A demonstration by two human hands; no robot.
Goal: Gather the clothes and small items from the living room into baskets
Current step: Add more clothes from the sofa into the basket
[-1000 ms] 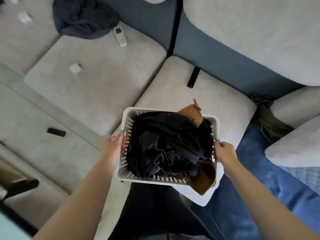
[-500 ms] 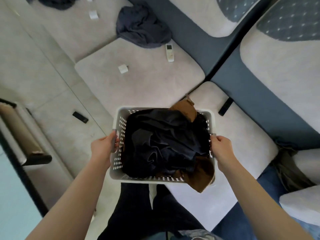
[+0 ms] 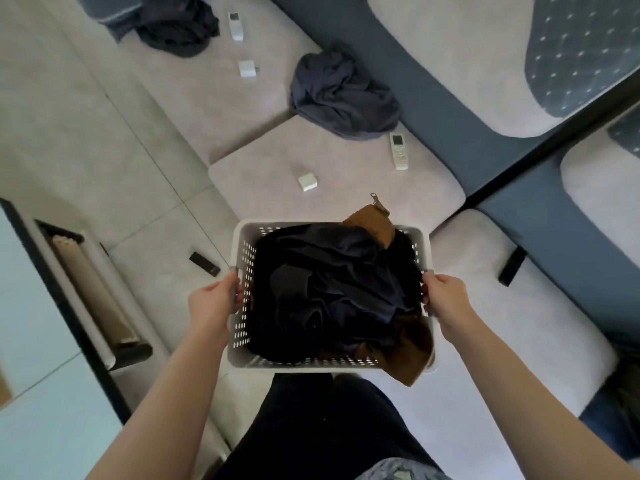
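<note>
I hold a white perforated basket [image 3: 242, 258] in front of me, above the sofa's edge. My left hand [image 3: 213, 301] grips its left handle and my right hand [image 3: 446, 296] grips its right handle. Dark clothes [image 3: 332, 289] fill it, and a brown garment [image 3: 410, 355] hangs over the near right corner. On the grey sofa seat [image 3: 346, 188] ahead lie a crumpled dark grey garment [image 3: 341, 95], a white remote [image 3: 399, 150] and a small white block [image 3: 307, 182]. Farther left lie another dark garment [image 3: 180, 27], a second white remote [image 3: 235, 26] and a second white block [image 3: 247, 68].
A black remote [image 3: 204, 264] lies on the tiled floor left of the basket. Another black remote [image 3: 512, 265] rests on the right sofa seat. A low cabinet with an open shelf [image 3: 90, 292] stands at the left. Blue sofa backs and cushions [image 3: 450, 46] run along the far side.
My view and the basket have shifted left along the sofa. The grey garment, white remote and white block now sit nearer the centre, and a second pile has come into view.
</note>
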